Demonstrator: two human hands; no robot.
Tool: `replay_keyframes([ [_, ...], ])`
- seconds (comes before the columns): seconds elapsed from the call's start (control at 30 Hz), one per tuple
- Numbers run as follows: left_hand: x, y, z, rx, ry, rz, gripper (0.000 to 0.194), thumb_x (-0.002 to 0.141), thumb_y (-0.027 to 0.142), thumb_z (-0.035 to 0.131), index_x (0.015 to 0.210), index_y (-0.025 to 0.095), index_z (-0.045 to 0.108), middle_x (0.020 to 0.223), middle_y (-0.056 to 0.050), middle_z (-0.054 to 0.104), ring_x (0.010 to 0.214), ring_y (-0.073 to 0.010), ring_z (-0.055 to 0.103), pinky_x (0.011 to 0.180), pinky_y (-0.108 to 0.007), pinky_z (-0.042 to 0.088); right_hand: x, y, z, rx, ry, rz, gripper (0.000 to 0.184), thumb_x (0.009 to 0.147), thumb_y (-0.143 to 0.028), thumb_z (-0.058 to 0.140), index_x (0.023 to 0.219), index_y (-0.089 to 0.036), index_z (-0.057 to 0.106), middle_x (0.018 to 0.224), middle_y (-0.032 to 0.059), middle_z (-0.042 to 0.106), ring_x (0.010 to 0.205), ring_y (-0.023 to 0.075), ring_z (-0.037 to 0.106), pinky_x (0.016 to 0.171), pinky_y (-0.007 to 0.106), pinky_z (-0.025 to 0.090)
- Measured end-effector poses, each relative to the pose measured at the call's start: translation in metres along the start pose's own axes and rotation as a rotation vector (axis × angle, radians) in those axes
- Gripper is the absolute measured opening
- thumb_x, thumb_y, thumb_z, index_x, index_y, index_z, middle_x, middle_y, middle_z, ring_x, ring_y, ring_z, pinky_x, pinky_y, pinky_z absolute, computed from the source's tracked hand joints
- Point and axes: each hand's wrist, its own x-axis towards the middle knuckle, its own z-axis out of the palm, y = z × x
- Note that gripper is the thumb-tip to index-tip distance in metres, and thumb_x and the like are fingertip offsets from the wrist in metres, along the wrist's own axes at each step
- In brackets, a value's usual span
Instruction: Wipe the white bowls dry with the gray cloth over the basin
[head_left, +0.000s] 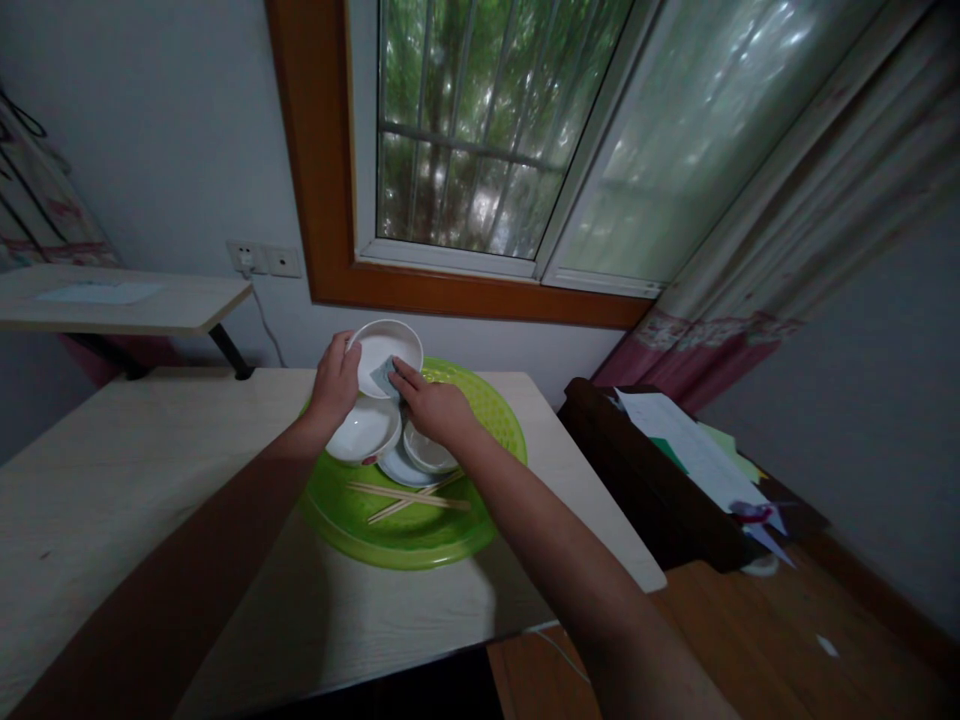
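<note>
My left hand (337, 375) grips the left rim of a white bowl (386, 342), which is tilted with its inside toward me. In my right hand (435, 402) a grey-blue cloth (385, 378) is pressed against the bowl's inner wall. Just below the raised bowl, a second white bowl (365, 428) sits in a round green basin (397, 552). Partly behind my right wrist, another white bowl (426, 450) stands on a white plate (399, 466). Several wooden chopsticks (409, 495) lie crossed near the basin's front.
The basin stands on a pale wooden table (255, 590) below a barred window (472, 130). A raised shelf (127, 300) is at the left, near wall sockets (262, 260). Beyond the table's right edge, papers (694, 450) lie on dark furniture (637, 480) beside a curtain (750, 290).
</note>
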Motion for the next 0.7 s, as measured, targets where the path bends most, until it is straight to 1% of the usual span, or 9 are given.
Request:
replay_keyframes([
  [0.13,0.0,-0.002,0.0,-0.009,0.016,0.024,0.033,0.097,0.044,0.04,0.114,0.022,0.06,0.116,-0.011,0.068,0.113,-0.0275,0.063,0.105,-0.045,0.048,-0.001,-0.007,-0.001,0.041,-0.025,-0.035,0.06,0.101,-0.025,0.041,0.161,-0.029,0.034,0.172,0.0035,0.022,0.104,0.026,0.074,0.091,0.044,0.062],
  [0.27,0.0,-0.003,0.0,-0.026,0.025,0.06,0.032,0.098,0.042,0.04,0.114,0.023,0.059,0.116,-0.01,0.068,0.112,-0.027,0.063,0.104,-0.046,0.049,-0.002,-0.008,0.002,0.204,-0.003,-0.163,0.067,0.098,-0.021,0.047,0.162,-0.03,0.03,0.169,-0.0007,0.03,0.123,0.0233,0.067,0.104,0.038,0.057],
  [0.33,-0.001,-0.002,-0.001,-0.03,0.024,0.06,0.032,0.098,0.043,0.04,0.115,0.023,0.059,0.116,-0.01,0.068,0.112,-0.027,0.063,0.104,-0.047,0.049,-0.002,-0.007,0.005,0.289,0.032,-0.214,0.065,0.1,-0.024,0.046,0.163,-0.029,0.029,0.168,-0.0012,0.032,0.134,0.0212,0.06,0.109,0.036,0.053],
  [0.4,-0.002,-0.001,-0.001,-0.042,0.022,0.052,0.032,0.098,0.044,0.041,0.115,0.024,0.059,0.117,-0.01,0.068,0.112,-0.0272,0.063,0.104,-0.047,0.049,-0.001,-0.007,0.008,0.337,0.065,-0.24,0.062,0.102,-0.027,0.044,0.163,-0.028,0.029,0.168,-0.0007,0.034,0.14,0.0199,0.055,0.111,0.035,0.052],
  [0.47,-0.001,-0.001,-0.001,-0.062,0.02,0.041,0.032,0.098,0.045,0.042,0.115,0.024,0.059,0.117,-0.01,0.068,0.112,-0.0272,0.063,0.104,-0.047,0.049,0.0,-0.007,0.01,0.338,0.083,-0.232,0.059,0.105,-0.034,0.044,0.162,-0.028,0.031,0.167,-0.0007,0.037,0.139,0.0206,0.055,0.11,0.036,0.053],
  [0.57,0.0,-0.001,-0.001,-0.092,0.007,0.009,0.032,0.097,0.045,0.043,0.113,0.024,0.06,0.113,-0.01,0.068,0.109,-0.0268,0.063,0.103,-0.047,0.049,0.002,-0.006,0.011,0.267,0.088,-0.153,0.054,0.106,-0.043,0.044,0.159,-0.031,0.038,0.163,-0.0026,0.042,0.128,0.0243,0.065,0.104,0.039,0.057],
  [0.63,0.001,-0.001,0.0,-0.121,-0.009,-0.022,0.031,0.095,0.042,0.044,0.113,0.023,0.06,0.113,-0.009,0.068,0.108,-0.0265,0.062,0.102,-0.046,0.048,0.003,-0.005,0.01,0.205,0.088,-0.102,0.05,0.106,-0.039,0.044,0.155,-0.035,0.044,0.161,-0.0052,0.046,0.121,0.0249,0.069,0.101,0.04,0.058],
  [0.7,0.002,0.0,0.001,-0.17,-0.021,-0.052,0.031,0.09,0.036,0.045,0.114,0.023,0.06,0.112,-0.008,0.067,0.106,-0.0262,0.062,0.099,-0.045,0.049,0.003,-0.002,0.008,0.156,0.086,-0.073,0.047,0.106,-0.033,0.042,0.152,-0.037,0.049,0.158,-0.0076,0.049,0.119,0.0242,0.07,0.099,0.038,0.058],
])
